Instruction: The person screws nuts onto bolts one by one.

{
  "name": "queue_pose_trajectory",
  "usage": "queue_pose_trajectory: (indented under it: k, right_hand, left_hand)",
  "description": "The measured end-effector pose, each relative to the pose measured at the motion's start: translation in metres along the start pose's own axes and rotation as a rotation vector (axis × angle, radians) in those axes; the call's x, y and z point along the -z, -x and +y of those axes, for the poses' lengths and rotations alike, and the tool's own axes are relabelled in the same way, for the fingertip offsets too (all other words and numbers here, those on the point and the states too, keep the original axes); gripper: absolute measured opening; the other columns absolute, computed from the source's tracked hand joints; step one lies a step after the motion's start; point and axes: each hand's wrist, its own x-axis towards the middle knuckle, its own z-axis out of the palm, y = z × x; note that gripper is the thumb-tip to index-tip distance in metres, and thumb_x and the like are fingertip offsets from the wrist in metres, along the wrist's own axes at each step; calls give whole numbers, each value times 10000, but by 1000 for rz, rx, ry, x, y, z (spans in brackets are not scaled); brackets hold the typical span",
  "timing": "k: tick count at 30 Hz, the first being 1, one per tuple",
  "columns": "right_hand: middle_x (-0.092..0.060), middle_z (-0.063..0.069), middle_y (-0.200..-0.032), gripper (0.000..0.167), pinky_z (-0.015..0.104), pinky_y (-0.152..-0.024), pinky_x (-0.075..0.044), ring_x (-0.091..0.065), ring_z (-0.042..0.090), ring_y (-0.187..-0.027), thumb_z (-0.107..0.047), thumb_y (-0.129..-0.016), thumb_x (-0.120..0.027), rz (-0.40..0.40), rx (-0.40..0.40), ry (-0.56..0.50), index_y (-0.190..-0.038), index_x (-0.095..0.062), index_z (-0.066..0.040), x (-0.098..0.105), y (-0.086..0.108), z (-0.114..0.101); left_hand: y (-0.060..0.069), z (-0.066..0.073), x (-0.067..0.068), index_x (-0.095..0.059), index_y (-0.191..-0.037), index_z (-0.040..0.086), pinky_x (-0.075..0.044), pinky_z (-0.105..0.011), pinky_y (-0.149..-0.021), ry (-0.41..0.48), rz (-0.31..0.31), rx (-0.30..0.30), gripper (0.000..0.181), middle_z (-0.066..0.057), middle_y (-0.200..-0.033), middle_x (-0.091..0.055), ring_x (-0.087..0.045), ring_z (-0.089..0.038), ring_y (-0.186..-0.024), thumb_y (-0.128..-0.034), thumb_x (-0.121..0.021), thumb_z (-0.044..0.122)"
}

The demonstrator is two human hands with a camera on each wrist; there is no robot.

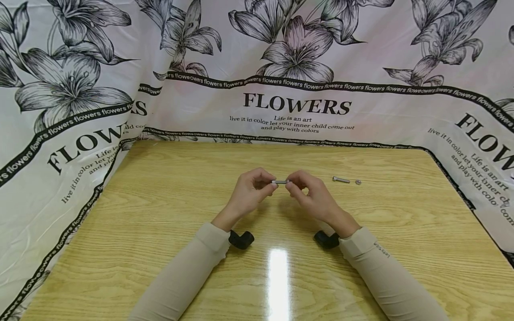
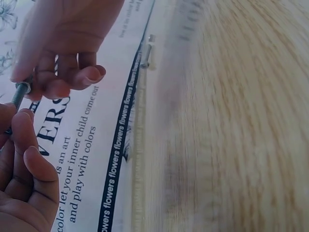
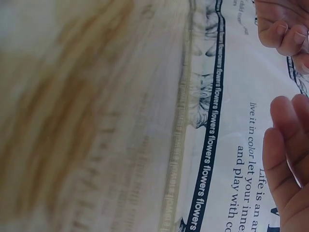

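Note:
A slim metal bolt (image 1: 280, 182) lies level between both hands above the table. My left hand (image 1: 250, 189) pinches its left end between thumb and fingers. At the other end my right hand (image 1: 311, 191) pinches a small nut (image 2: 24, 86), which sits around the bolt's shank in the left wrist view. The fingertips partly cover both ends of the bolt. To the right of my right hand, a second bolt (image 1: 341, 179) lies on the table with a loose nut (image 1: 358, 182) beside it. The right wrist view shows fingers of both hands, but the bolt is out of sight there.
The wood-grain table (image 1: 180, 178) is bounded at the back and sides by a white flower-printed cloth (image 1: 192, 107). Black devices (image 1: 242, 240) sit at both wrists, close to the tabletop. Light reflects in a bright strip near the front middle.

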Motion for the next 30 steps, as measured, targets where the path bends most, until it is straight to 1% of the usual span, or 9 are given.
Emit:
queue_pose_trajectory:
  k: [4,7,9,12,15,21,23,27,30]
  right_hand:
    - [-650,78,-902,112,386,-653,-501,-595,125,-766,-142,-994,-524,-10,-19,2,-1024,-628,-114,1,0,-1]
    - [-655,84,-913,127,392,-658,-502,-599,135,-768,-164,-998,-520,-14,-16,4,-1047,-623,-108,1,1,0]
    - [-654,72,-914,144,388,-656,-497,-598,135,-766,-171,-982,-553,-15,-16,9,-1098,-604,-101,2,1,0]
    - [-644,32,-917,265,369,-646,-491,-599,125,-754,-159,-937,-625,-13,-16,8,-1186,-557,-95,1,1,0]
    - [-621,10,-908,336,352,-641,-490,-599,120,-738,-114,-903,-662,-8,-2,-12,-1210,-528,-91,1,0,0]
    - [-644,15,-866,217,315,-683,-503,-604,113,-736,-59,-922,-626,1,59,2,-1127,-556,-60,1,-1,0]
    - [-657,29,-867,173,314,-677,-502,-604,114,-737,-74,-938,-608,0,50,7,-1107,-573,-67,0,-1,0]
    - [-656,82,-869,112,353,-659,-496,-599,162,-749,-126,-972,-566,-15,1,-10,-1074,-605,-103,1,0,-1]
    - [-642,105,-856,124,395,-650,-485,-587,197,-742,-155,-988,-540,-23,-22,-24,-1074,-611,-102,1,0,-1]
  left_hand:
    - [0,1,0,-665,-993,43,-523,-307,-638,-2,-5,16,95,-192,-892,-682,-629,-223,-703,-901,-662,66]
    - [0,1,-1,-658,-1003,10,-514,-291,-635,-6,-9,21,108,-221,-900,-675,-629,-256,-710,-901,-655,48]
    - [0,1,-1,-651,-1009,-16,-511,-287,-635,-10,-12,24,115,-235,-902,-670,-628,-304,-723,-902,-646,26]
    - [-1,2,0,-641,-1018,-44,-506,-280,-636,-8,-16,25,127,-243,-905,-667,-622,-354,-739,-903,-636,7]
    - [-1,2,0,-647,-1018,-29,-504,-272,-635,-4,-10,27,128,-213,-901,-678,-624,-330,-737,-901,-646,24]
    - [-1,0,-1,-669,-988,39,-517,-305,-630,-4,3,10,96,-162,-875,-688,-628,-216,-695,-896,-669,68]
    - [-1,0,0,-669,-982,52,-519,-314,-628,-2,2,2,85,-167,-871,-686,-626,-201,-688,-898,-667,71]
    - [0,-1,0,-666,-979,54,-519,-319,-622,3,2,-8,81,-176,-863,-683,-623,-193,-683,-899,-662,64]
    - [-1,0,0,-666,-980,54,-518,-313,-621,6,2,-5,82,-158,-855,-683,-621,-192,-681,-898,-663,60]
